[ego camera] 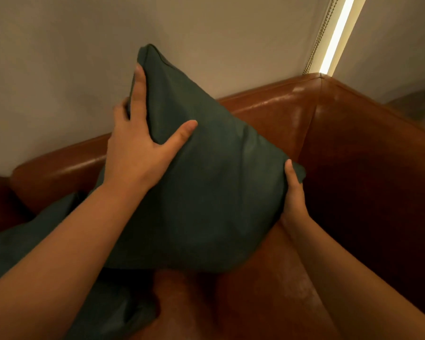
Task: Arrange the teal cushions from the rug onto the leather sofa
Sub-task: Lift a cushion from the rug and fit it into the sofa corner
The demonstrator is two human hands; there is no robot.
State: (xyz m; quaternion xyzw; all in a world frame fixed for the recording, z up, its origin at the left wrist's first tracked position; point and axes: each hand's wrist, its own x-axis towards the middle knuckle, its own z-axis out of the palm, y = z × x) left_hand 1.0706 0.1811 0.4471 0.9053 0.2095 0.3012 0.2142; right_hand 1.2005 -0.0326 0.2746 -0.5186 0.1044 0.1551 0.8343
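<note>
A teal cushion [206,180] stands tilted on one corner over the seat of the brown leather sofa [353,148], near the sofa's right corner. My left hand [138,138] grips its upper left edge, thumb spread across the front face and fingers wrapped behind the edge. My right hand [293,192] holds the cushion's right corner, thumb on the front and fingers hidden behind. A second teal cushion [35,236] lies on the seat at the lower left, partly under my left forearm.
The sofa's backrest [268,104] runs along a pale wall [206,33], and its right armrest [378,123] closes off the corner. A bright strip of light [334,38] with a bead chain hangs at the upper right.
</note>
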